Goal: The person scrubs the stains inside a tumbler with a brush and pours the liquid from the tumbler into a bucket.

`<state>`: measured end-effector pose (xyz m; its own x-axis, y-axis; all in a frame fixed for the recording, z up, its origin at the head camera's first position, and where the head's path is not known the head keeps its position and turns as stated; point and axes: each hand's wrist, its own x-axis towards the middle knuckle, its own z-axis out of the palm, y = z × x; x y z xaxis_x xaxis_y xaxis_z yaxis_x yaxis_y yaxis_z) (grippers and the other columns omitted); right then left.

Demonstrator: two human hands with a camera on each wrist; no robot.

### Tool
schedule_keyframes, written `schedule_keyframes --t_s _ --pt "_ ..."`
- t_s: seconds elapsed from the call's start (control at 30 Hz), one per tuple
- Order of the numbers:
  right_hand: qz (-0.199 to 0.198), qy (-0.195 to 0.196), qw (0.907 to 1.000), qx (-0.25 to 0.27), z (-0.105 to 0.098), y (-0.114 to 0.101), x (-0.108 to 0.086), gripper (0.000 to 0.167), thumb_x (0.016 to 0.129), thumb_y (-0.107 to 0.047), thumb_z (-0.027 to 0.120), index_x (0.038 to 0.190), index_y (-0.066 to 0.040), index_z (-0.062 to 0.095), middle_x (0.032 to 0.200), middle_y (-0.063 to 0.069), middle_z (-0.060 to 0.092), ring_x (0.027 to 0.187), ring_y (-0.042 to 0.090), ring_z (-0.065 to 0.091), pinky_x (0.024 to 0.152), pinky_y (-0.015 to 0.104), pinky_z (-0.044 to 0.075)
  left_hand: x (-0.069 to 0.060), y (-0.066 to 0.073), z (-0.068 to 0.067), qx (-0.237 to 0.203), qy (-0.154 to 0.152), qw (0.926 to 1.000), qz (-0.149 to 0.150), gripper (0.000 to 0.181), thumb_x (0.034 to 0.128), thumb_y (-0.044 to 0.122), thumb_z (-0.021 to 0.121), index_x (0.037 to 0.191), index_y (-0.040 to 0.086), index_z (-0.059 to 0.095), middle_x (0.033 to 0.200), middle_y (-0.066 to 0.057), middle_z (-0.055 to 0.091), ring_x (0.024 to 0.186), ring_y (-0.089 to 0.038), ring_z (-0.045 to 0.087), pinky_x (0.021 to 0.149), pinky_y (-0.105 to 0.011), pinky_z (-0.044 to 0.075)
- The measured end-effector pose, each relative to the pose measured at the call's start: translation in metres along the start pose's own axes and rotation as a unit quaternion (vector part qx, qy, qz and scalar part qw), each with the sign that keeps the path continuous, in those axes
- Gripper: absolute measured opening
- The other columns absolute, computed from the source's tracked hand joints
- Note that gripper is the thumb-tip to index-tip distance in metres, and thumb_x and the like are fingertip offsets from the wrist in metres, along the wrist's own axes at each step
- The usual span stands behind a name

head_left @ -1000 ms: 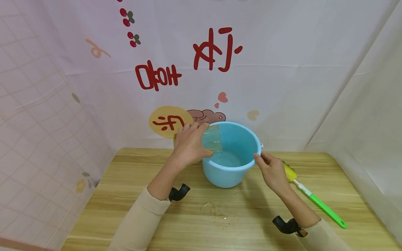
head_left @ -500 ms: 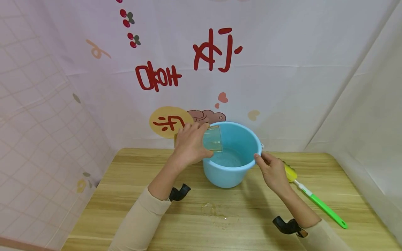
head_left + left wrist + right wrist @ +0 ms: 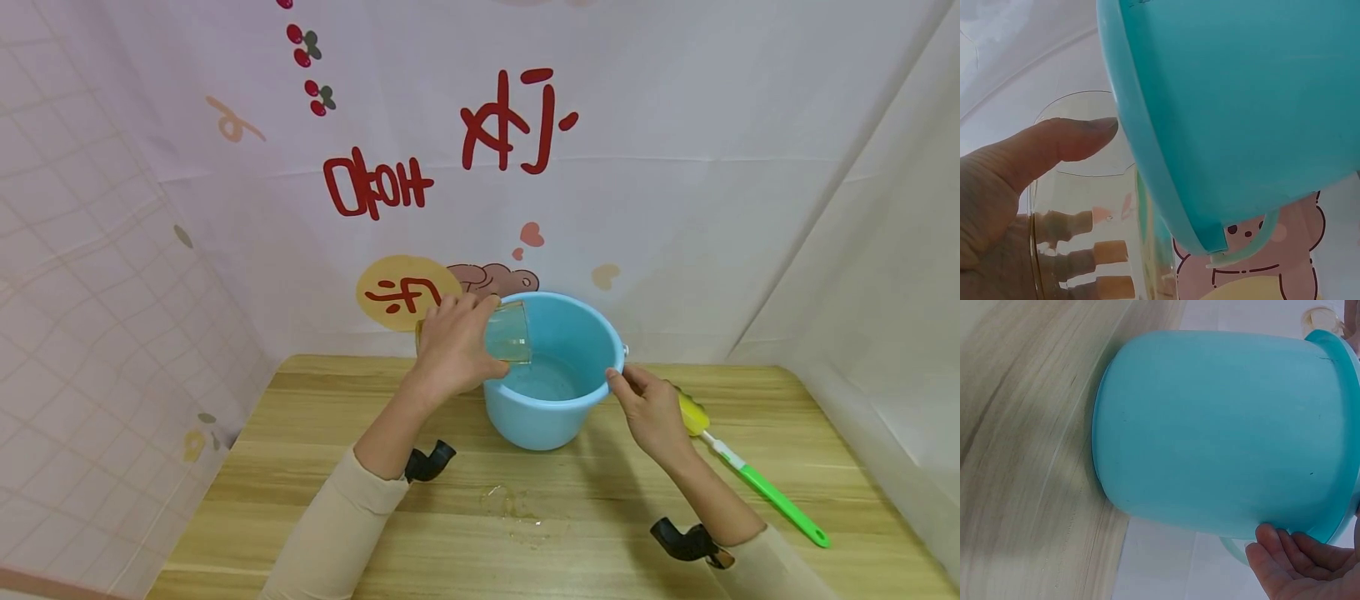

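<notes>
My left hand (image 3: 453,346) grips a clear, amber-tinted glass (image 3: 508,333), tipped sideways with its mouth over the left rim of a light blue bucket (image 3: 543,425). In the left wrist view the fingers show through the glass (image 3: 1085,194), and the thumb lies across it beside the bucket wall (image 3: 1241,112). Shallow water (image 3: 543,377) seems to cover the bucket's bottom. My right hand (image 3: 656,417) pinches the bucket's right rim, thumb on top. In the right wrist view its fingers (image 3: 1297,556) press under the rim, and the bucket stands upright on the table.
A cleaning brush with a yellow head and green handle (image 3: 783,504) lies on the wooden table (image 3: 315,492), right of the right hand. Spilled liquid (image 3: 517,512) wets the table in front of the bucket. A printed white cloth (image 3: 675,208) hangs behind.
</notes>
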<state>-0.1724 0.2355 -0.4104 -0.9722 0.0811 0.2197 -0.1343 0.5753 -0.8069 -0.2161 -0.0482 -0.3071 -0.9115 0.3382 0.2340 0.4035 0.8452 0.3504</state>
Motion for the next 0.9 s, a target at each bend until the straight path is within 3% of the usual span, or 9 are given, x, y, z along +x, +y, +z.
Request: schedule_keyframes --t_s 0.37,0.9 --pt "0.000 -0.005 1.0000 0.006 -0.0003 -0.0004 -0.0008 0.052 0.111 -0.040 0.054 0.137 0.004 0.065 0.117 0.021 0.074 0.112 0.037 0.067 0.092 0.054 0.054 0.0007 0.0013 -0.0009 0.013 -0.004 0.9999 0.001 0.090 0.0737 0.031 0.096 0.150 0.011 0.054 0.133 -0.013 0.062 0.114 -0.032 0.049 0.090 -0.047 0.043" --pt "-0.001 -0.002 1.0000 0.004 0.0001 -0.0007 0.0001 0.051 0.111 -0.038 0.054 0.136 0.005 0.065 0.115 0.021 0.075 0.110 0.036 0.068 0.090 0.050 0.054 0.0022 0.0035 -0.0006 0.022 -0.005 0.9997 -0.001 0.090 0.0727 0.030 0.097 0.150 0.011 0.055 0.134 -0.013 0.062 0.112 -0.031 0.049 0.090 -0.045 0.042"
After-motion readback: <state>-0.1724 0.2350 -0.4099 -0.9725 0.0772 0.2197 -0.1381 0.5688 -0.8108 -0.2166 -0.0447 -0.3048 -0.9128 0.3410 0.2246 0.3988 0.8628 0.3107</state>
